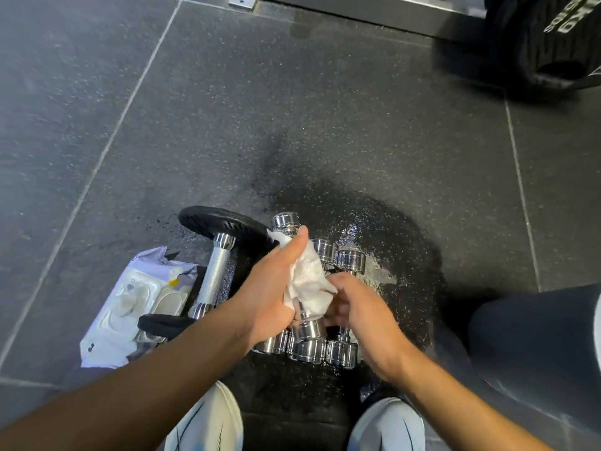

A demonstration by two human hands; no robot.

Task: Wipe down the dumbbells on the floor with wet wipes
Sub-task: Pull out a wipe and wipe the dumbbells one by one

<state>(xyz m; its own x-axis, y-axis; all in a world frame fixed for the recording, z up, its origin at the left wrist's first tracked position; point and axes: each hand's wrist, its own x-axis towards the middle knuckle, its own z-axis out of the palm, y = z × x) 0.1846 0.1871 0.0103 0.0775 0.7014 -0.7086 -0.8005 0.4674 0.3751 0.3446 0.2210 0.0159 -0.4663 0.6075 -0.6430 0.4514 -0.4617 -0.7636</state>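
Note:
Several small chrome dumbbells (341, 351) lie side by side on the dark floor in front of me. One chrome dumbbell (286, 222) is lifted above them, with a white wet wipe (309, 281) wrapped round its handle. My left hand (270, 288) grips the wipe and the handle, thumb pointing up toward the far head. My right hand (357, 307) holds the lower edge of the wipe near the dumbbell's near head (309, 330). A larger dumbbell (216, 273) with black plates and a knurled chrome handle lies to the left.
A white pack of wet wipes (130, 307), lid open, lies on the floor at the left, partly under the large dumbbell. The floor (374, 229) around the dumbbells is wet and shiny. My two white shoes (387, 424) are at the bottom. Black gym equipment (553, 43) stands at far right.

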